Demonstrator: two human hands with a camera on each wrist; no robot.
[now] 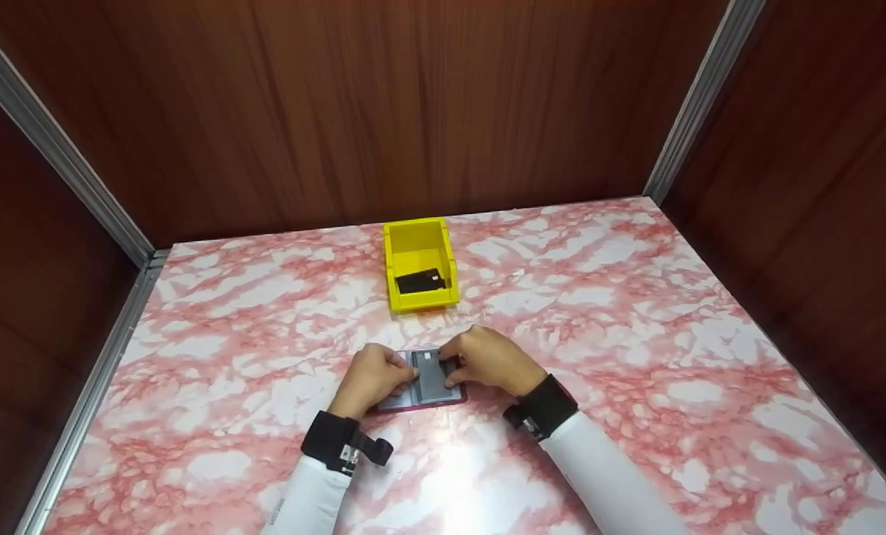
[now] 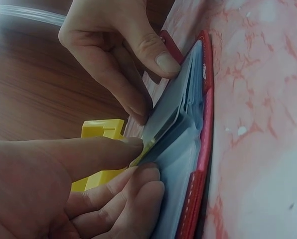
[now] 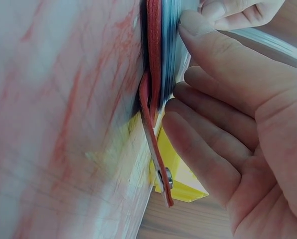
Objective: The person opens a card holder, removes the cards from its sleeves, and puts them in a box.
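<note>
- Pinching clear sleeve (image 2: 159,118) with left fingers (image 2: 143,191), beside grey card (image 1: 433,380).
- Resting parted right fingers (image 3: 198,149) along card's opposite edge.
- With card lengthwise square to line joining both, about equally near.

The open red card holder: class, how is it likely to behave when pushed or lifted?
The card holder would probably slide rather than roll, since it lies flat on the table. Lifted by one side, it may flop, as its plastic sleeves look thin and layered. Its strap sticks out past the cover, so it might catch.
</note>
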